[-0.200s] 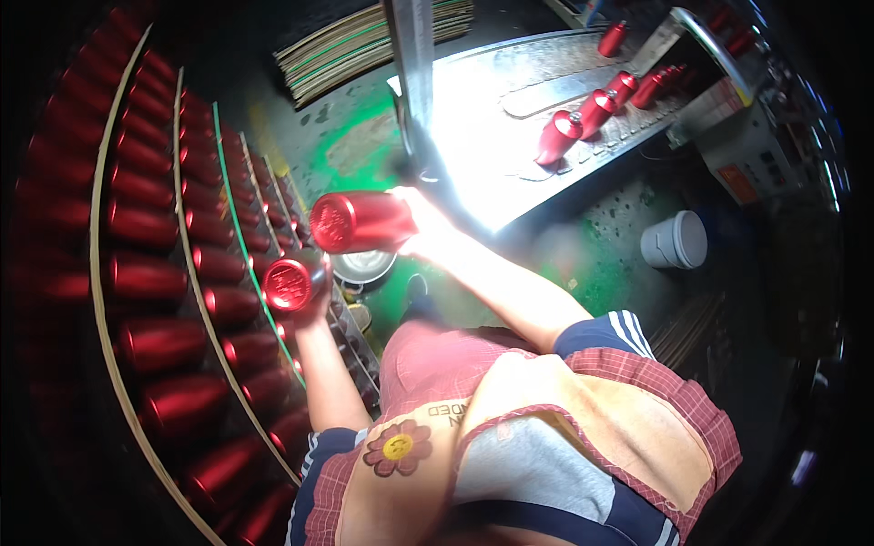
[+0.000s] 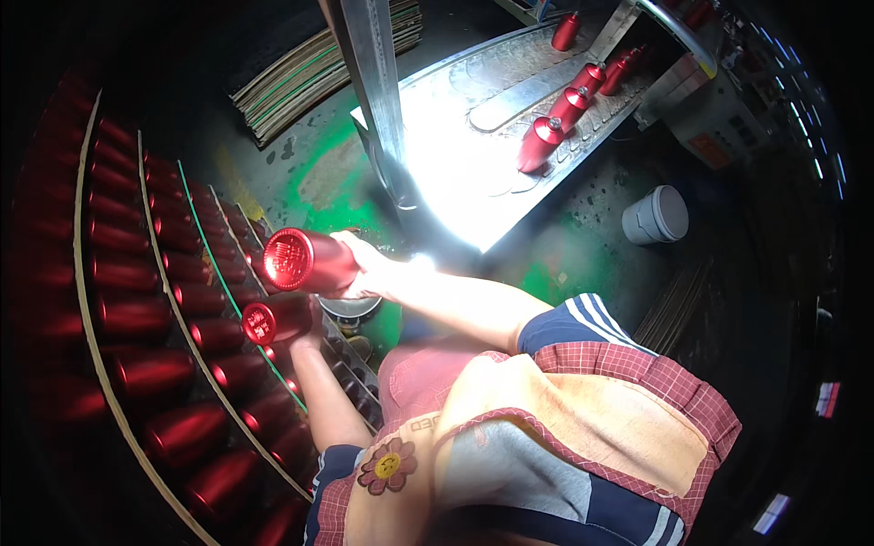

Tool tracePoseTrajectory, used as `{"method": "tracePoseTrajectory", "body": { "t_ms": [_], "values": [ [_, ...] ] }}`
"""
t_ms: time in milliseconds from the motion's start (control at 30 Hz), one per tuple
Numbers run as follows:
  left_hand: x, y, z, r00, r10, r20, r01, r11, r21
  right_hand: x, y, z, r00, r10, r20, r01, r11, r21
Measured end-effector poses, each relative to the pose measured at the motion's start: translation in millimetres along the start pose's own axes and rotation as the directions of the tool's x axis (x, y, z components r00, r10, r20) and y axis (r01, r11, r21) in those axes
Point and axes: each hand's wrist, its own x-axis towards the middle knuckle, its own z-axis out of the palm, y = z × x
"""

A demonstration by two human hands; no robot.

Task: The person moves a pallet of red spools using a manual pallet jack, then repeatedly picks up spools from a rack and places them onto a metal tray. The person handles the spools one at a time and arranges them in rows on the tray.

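My right hand (image 2: 365, 266) grips a shiny red metal bottle (image 2: 326, 264) lying sideways, its round base turned toward the left. Just below it, my left hand (image 2: 309, 335) is closed around a second red bottle (image 2: 288, 317), base also facing left. The two bottles are close together, beside a stack of similar red bottles (image 2: 144, 317) lying in layers, with thin strips (image 2: 168, 266) between them. My fingers on the left bottle are partly hidden.
A brightly lit metal table (image 2: 437, 91) stands ahead, with several upright red bottles (image 2: 541, 144) along its right side. A metal post (image 2: 369, 86) rises at its left corner. A white bucket (image 2: 655, 217) stands at right; stacked flat sheets (image 2: 319, 73) lie behind.
My right hand has brought its bottle leftward and down, nearer the stack. My left hand's bottle has also shifted slightly left and lower, while the whole view has turned a little.
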Motion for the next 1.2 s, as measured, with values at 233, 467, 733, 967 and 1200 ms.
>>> {"method": "tracePoseTrajectory", "body": {
  "t_ms": [233,467,733,967,1200],
  "values": [
    [58,67,3,0.993,0.064,-0.096,-0.064,0.998,-0.002,89,10,30,0.983,0.119,0.143,-0.112,0.992,-0.057],
    [104,104,2,0.998,-0.031,-0.057,0.032,0.999,0.004,112,7,32,0.998,0.046,0.046,-0.046,0.999,-0.021],
    [130,-23,64,0.969,-0.245,-0.03,0.225,0.828,0.514,56,-31,14,0.969,0.042,0.242,-0.047,0.999,0.013],
    [28,-170,142,0.959,-0.284,-0.018,0.154,0.466,0.871,-192,-153,-29,0.892,-0.401,0.207,0.433,0.889,-0.146],
    [-112,-279,213,0.916,-0.267,0.3,-0.192,0.364,0.911,-383,-277,-49,0.286,-0.92,0.266,0.383,-0.145,-0.912]
  ]
}}
